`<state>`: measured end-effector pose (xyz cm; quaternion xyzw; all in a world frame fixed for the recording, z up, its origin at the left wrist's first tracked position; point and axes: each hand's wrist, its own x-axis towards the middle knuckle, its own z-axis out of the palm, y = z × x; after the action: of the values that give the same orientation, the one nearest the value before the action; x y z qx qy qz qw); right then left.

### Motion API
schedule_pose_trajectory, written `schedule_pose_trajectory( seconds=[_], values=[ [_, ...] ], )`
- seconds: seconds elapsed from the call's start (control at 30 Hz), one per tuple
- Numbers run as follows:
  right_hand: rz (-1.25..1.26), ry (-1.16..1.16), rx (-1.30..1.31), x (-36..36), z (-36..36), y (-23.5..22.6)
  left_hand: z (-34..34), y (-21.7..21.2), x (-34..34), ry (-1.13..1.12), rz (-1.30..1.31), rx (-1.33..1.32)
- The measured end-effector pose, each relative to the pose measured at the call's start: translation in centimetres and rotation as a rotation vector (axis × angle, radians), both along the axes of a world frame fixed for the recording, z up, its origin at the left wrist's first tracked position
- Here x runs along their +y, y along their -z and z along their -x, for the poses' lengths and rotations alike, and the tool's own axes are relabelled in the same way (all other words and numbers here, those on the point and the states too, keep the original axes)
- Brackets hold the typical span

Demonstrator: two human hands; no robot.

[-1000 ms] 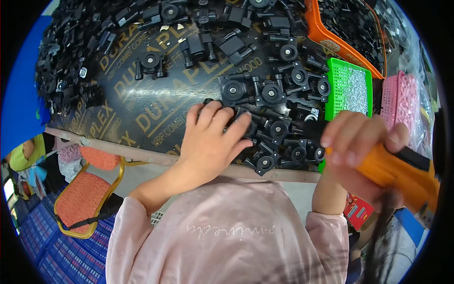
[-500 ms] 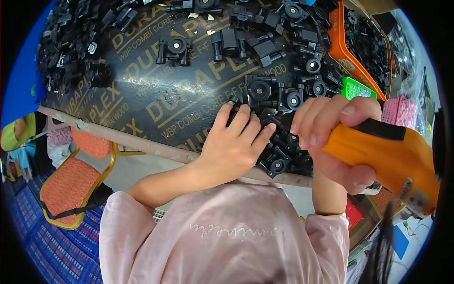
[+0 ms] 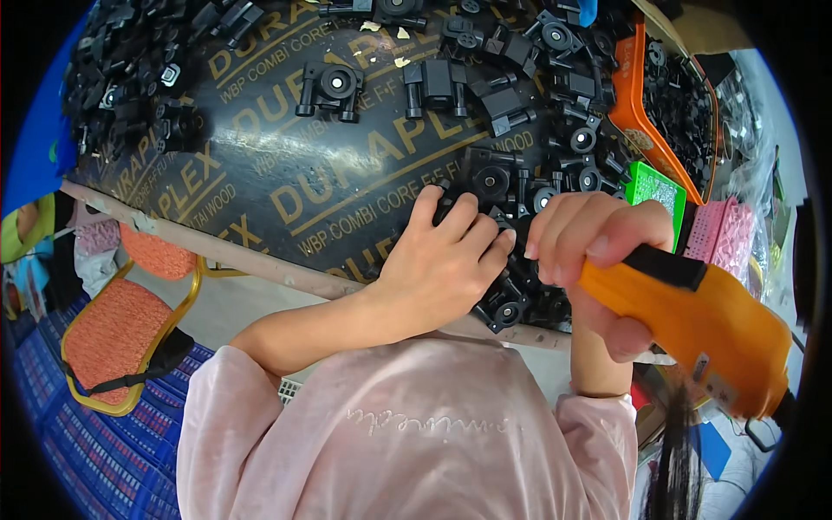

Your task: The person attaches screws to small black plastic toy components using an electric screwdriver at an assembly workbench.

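Note:
My right hand is closed around an orange electric screwdriver with a black patch on top. Its body slopes down to the right, and its front end and tip are hidden by my fingers. Left of it, my left hand rests at the table's near edge, fingers curled over a black plastic part that is mostly covered. Beside my left fingertips lie more black plastic assemblies with round centres, one just beyond and another below.
Black parts are spread over the dark printed tabletop, with a dense heap at far left. An orange bin of parts, a green basket and a pink basket stand at right. A chair is at left.
The screwdriver's rear end has tilted lower, and my right hand has shifted slightly left, nearer my left hand. My left hand keeps its hold on the part. The whole view has shifted slightly.

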<state>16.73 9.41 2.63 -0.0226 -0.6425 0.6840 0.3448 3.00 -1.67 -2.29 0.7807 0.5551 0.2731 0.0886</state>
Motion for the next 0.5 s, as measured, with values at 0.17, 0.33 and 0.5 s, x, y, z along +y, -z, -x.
schedule_pose_trajectory(
  seconds=[0.17,0.33,0.5],
  values=[
    [0.120,0.031,0.070,0.0,0.1,0.4,-0.2,-0.3,0.1,0.019,0.042,0.024],
    [0.081,0.100,-0.038,0.1,0.3,-0.2,0.1,0.2,-0.4,0.024,-0.004,-0.048],
    [0.085,0.106,-0.049,0.0,0.5,-0.3,0.2,0.2,-1.0,0.048,-0.001,0.017]
  ],
)
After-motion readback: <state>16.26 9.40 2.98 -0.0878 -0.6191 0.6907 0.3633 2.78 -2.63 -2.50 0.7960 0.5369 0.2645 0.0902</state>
